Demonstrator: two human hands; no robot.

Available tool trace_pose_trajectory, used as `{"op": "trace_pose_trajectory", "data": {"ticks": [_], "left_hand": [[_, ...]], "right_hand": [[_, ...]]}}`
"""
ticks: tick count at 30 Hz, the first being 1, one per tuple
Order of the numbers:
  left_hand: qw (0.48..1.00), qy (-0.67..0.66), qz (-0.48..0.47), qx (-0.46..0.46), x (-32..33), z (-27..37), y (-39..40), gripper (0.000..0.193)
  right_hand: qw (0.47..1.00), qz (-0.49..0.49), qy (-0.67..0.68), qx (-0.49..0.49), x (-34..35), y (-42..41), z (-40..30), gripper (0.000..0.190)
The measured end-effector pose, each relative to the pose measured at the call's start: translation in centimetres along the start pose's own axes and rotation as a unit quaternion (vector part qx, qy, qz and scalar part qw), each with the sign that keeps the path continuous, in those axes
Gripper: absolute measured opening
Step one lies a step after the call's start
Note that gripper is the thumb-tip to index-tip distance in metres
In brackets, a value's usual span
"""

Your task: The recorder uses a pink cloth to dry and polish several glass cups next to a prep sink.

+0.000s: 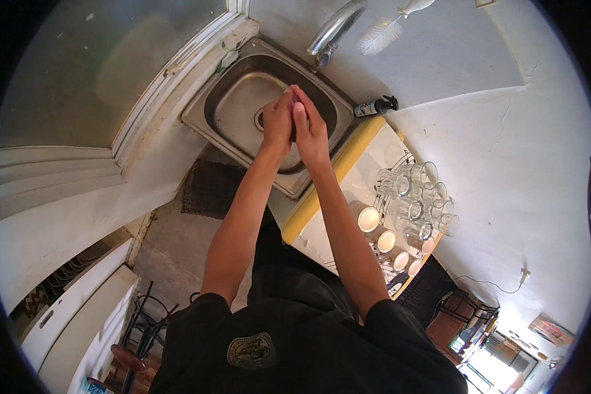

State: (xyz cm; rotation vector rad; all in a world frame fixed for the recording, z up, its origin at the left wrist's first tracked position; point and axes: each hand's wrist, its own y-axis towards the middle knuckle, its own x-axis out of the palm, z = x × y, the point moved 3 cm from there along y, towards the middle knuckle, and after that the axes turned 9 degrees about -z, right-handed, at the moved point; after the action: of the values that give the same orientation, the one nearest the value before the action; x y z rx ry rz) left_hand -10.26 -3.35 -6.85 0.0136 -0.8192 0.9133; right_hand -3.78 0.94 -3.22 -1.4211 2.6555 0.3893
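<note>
Both my arms reach out over a stainless steel sink [221,111]. My left hand [278,120] and my right hand [310,123] are cupped together, fingertips meeting, above the basin to the right of the drain [259,119]. Between the palms a small dark reddish patch shows; whether it is an object or shaded skin I cannot tell. A chrome faucet [332,29] rises behind the basin, beyond my fingertips. On the sink's back right corner a dark spray bottle [374,106] lies tilted against the wall.
Upturned glass tumblers [413,212] and several mugs [369,219] cover part of the yellow-edged counter [347,170] at right. A white brush [381,37] hangs on the wall. A window frame [177,74] borders the left. Below lies a dark mat [209,184].
</note>
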Motion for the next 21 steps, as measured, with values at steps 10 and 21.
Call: {"op": "trace_pose_trajectory", "data": {"ticks": [10, 21], "left_hand": [[0.988, -0.036, -0.148, -0.016, 1.7, -0.1, -0.8, 0.039], [0.998, -0.049, -0.043, -0.017, -0.4, -0.5, 1.0, 0.034]], "right_hand": [[0.989, 0.059, -0.112, -0.072, -0.2, 2.6, -0.5, 0.029], [0.999, -0.031, 0.012, 0.014, 0.6, 1.7, 1.6, 0.043]]}}
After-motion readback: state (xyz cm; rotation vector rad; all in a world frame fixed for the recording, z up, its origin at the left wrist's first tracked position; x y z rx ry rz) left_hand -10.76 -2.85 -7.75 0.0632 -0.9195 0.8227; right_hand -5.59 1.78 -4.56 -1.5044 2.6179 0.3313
